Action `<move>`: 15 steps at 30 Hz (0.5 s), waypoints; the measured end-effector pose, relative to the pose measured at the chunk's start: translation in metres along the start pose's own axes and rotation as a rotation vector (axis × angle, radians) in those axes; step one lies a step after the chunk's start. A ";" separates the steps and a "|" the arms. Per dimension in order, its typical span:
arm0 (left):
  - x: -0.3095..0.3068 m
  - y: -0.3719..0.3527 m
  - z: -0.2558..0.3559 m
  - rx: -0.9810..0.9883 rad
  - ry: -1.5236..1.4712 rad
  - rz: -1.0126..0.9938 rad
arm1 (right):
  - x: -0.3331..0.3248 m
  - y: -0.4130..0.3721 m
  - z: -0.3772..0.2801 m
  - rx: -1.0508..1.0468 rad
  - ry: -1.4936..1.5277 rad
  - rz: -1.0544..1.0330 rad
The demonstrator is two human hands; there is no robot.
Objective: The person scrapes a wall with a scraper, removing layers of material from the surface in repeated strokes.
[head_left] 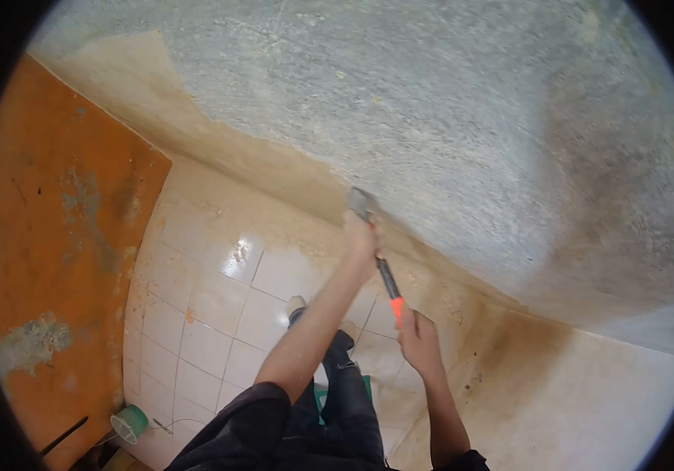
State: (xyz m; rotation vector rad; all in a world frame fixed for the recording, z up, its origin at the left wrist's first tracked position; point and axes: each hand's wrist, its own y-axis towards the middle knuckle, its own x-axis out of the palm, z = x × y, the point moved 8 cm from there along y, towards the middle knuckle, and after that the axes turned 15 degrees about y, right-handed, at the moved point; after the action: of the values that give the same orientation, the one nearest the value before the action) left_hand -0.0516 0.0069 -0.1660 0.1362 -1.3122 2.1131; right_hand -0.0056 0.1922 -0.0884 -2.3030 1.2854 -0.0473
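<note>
A long-handled tool with a dark shaft and an orange-red section slants up to the wall. Its grey head lies against or very near the lower edge of the rough grey wall surface, beside a smooth tan band. My left hand is closed round the shaft just below the head. Farther down, my right hand grips the handle at the orange-red part. Motion blurs the head, so its exact shape is unclear.
An orange wall with peeled patches rises at the left. Dusty white floor tiles lie below, where my legs and shoes show. A green and white basket-like container stands at the lower left. Something green lies behind my legs.
</note>
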 end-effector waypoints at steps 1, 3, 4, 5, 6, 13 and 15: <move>0.004 -0.010 -0.001 -0.004 0.003 0.009 | -0.011 -0.014 0.010 0.112 0.081 0.016; 0.026 -0.025 -0.009 -0.069 -0.006 -0.123 | -0.016 -0.021 0.020 0.228 0.138 0.034; 0.020 -0.022 -0.008 -0.050 -0.002 -0.059 | -0.011 -0.018 0.018 0.137 0.058 0.038; 0.015 -0.020 -0.008 -0.051 -0.013 -0.065 | -0.006 -0.013 0.014 0.036 -0.019 0.037; 0.008 -0.015 -0.006 -0.043 0.036 -0.091 | 0.000 -0.010 0.020 0.029 -0.026 0.032; 0.012 -0.017 -0.011 -0.059 0.073 -0.076 | 0.000 -0.017 0.036 0.180 0.175 0.032; -0.002 -0.006 0.002 -0.031 0.084 -0.065 | 0.020 -0.011 0.030 0.250 0.215 0.001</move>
State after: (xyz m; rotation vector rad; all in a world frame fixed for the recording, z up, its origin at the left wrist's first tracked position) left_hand -0.0473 0.0062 -0.1607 0.0746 -1.2737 2.0209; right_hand 0.0215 0.1931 -0.1137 -2.1256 1.3020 -0.4410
